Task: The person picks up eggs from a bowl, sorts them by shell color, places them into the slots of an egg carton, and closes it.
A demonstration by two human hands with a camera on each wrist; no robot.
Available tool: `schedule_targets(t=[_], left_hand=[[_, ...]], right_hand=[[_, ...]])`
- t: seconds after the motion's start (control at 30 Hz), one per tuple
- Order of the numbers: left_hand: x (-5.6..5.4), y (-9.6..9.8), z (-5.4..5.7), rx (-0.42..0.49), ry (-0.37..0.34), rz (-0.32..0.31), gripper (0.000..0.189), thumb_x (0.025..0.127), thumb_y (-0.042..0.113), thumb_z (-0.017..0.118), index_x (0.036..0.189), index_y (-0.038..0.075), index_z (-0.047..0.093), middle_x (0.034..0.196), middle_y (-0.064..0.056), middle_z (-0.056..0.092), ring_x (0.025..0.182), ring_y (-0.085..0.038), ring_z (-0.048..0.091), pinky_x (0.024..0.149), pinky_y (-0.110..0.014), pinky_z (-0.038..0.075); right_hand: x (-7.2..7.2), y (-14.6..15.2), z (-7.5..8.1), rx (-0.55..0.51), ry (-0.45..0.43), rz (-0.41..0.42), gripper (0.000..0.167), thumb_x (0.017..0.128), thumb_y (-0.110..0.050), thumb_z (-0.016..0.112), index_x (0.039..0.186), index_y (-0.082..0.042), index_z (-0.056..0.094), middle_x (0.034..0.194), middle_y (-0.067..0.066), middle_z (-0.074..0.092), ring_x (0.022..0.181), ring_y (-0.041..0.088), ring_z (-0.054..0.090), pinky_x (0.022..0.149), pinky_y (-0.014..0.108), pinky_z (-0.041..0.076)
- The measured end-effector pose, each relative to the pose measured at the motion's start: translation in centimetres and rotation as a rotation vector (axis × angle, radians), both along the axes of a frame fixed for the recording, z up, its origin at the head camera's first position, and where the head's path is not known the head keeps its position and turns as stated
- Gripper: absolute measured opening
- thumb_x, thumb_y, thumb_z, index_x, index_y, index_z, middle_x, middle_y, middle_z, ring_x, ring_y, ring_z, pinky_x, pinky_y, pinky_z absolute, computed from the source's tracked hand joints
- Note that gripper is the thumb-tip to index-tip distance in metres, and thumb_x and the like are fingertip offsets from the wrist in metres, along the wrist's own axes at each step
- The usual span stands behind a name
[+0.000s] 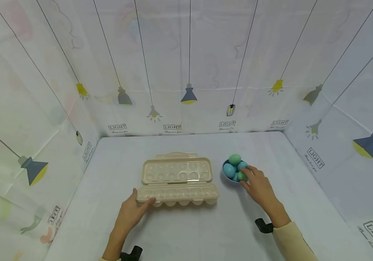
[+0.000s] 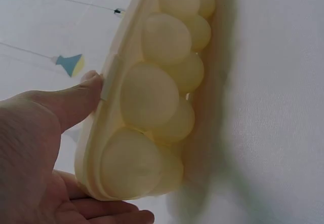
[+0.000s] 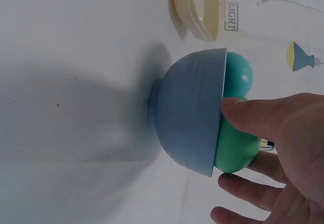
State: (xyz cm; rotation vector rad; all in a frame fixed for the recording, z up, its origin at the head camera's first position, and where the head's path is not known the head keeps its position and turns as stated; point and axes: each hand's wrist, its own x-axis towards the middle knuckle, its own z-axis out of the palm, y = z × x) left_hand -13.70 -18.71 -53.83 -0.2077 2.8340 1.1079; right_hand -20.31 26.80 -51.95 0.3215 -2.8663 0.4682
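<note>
A cream plastic egg carton [image 1: 177, 194] lies in the middle of the table, its lid [image 1: 177, 176] folded back away from the person. The cups that show in it hold no eggs. My left hand [image 1: 131, 210] grips the carton's left end, thumb on the front rim and fingers around the end. To the right stands a small blue bowl [image 3: 190, 112] heaped with blue eggs [image 1: 229, 170] and green ones. My right hand [image 1: 260, 187] reaches over its near right side, thumb and fingers around a green egg [image 3: 238, 145] at the rim. Another green egg [image 1: 235, 159] sits on top at the back.
A white cloth covers the table [image 1: 186, 235]. Behind and on both sides hang white curtains [image 1: 206, 54] printed with lamps. Some table surface lies between the carton and the bowl. Each wrist wears a black camera mount [image 1: 264, 225].
</note>
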Motion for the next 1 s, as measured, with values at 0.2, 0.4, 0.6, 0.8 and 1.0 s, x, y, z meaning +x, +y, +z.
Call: schedule_targets(t=[0.2,0.4,0.6,0.8,1.0], left_hand=[[0.4,0.0,0.2,0.019,-0.043,0.021,0.114,0.086,0.069,0.063,0.152,-0.014,0.022,0.153,-0.034,0.034,0.141,-0.048,0.038,0.112,-0.060,0.039],[1.0,-0.1,-0.4,0.054,-0.042,0.041,0.112,0.084,0.065,0.068,0.152,-0.013,0.024,0.154,-0.033,0.034,0.142,-0.048,0.035,0.114,-0.060,0.037],[1.6,-0.1,-2.1,0.100,0.058,0.057,0.105,0.080,0.058,0.077,0.152,-0.004,0.034,0.150,-0.025,0.046,0.137,-0.042,0.049,0.108,-0.055,0.046],[2.3,0.2,-3.5,0.121,0.113,0.111,0.107,0.076,0.054,0.083,0.151,-0.005,0.035,0.140,-0.026,0.057,0.110,-0.031,0.067,0.095,-0.049,0.055],[3.0,0.5,-4.6,0.155,0.140,0.162,0.111,0.072,0.050,0.087,0.152,-0.006,0.034,0.129,-0.024,0.064,0.099,-0.024,0.068,0.094,-0.047,0.055]], right_hand=[[0.0,0.1,-0.4,0.012,0.039,0.013,0.051,0.087,-0.011,0.078,0.134,-0.003,0.059,0.138,0.028,0.054,0.121,0.049,0.056,0.086,0.066,0.051],[-0.1,0.0,-0.4,0.017,0.052,0.020,0.052,0.086,-0.009,0.078,0.134,-0.002,0.059,0.137,0.028,0.055,0.120,0.049,0.057,0.085,0.066,0.052],[-0.3,0.0,-0.4,0.008,0.036,0.013,0.052,0.085,-0.008,0.078,0.134,-0.003,0.059,0.137,0.029,0.054,0.121,0.049,0.056,0.086,0.067,0.051],[-0.4,0.0,-0.6,-0.004,0.010,-0.001,0.051,0.086,-0.008,0.077,0.134,-0.004,0.058,0.137,0.028,0.052,0.120,0.048,0.057,0.086,0.067,0.050],[-0.5,0.0,-0.7,-0.006,0.034,0.009,0.050,0.086,-0.006,0.077,0.132,-0.002,0.058,0.134,0.028,0.054,0.117,0.048,0.059,0.085,0.067,0.051]])
